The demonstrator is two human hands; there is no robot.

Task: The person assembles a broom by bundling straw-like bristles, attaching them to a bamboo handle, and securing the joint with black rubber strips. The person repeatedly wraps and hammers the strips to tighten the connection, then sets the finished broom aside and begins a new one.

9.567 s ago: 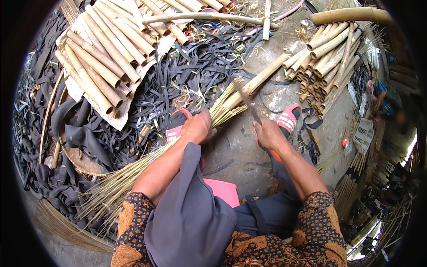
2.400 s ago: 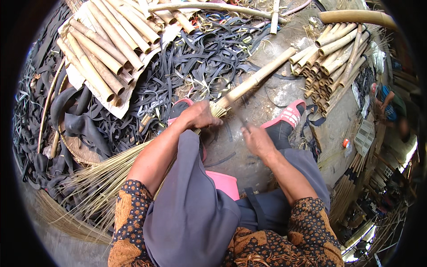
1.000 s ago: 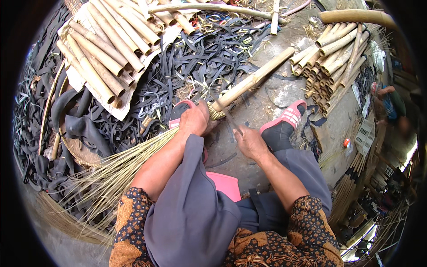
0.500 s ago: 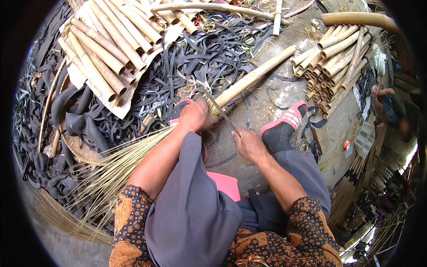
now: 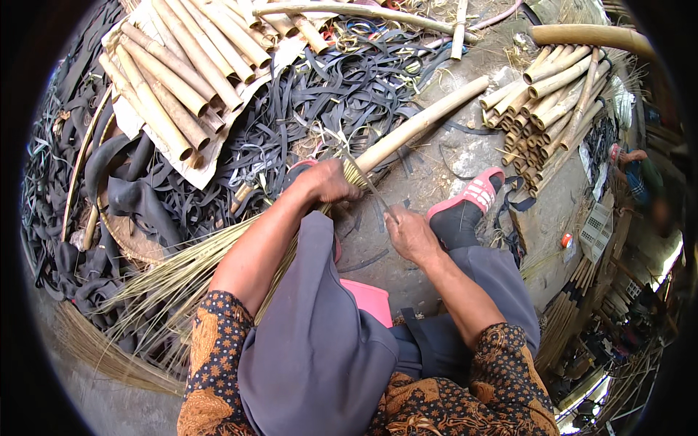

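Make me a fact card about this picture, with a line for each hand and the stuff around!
Left hand: closed around a bundle of thin stalks
Right hand: gripping a long thin blade
Blade's place: across the bundle's short end; touching or not, I can't tell
Beyond the bundle: a bamboo pole
Upper left: bamboo tubes on a pale sheet
Upper right: stacked bamboo pieces
Upper middle: heaped black strips

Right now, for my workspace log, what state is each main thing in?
Left hand: closed around the straw bundle
Straw bundle: loose ends fanned out
Right hand: closed, holding the blade
Blade: bare, at the bundle's end
Bamboo pole: lying down
Black strips: tangled
Bamboo tubes: stacked
Right sandal: worn
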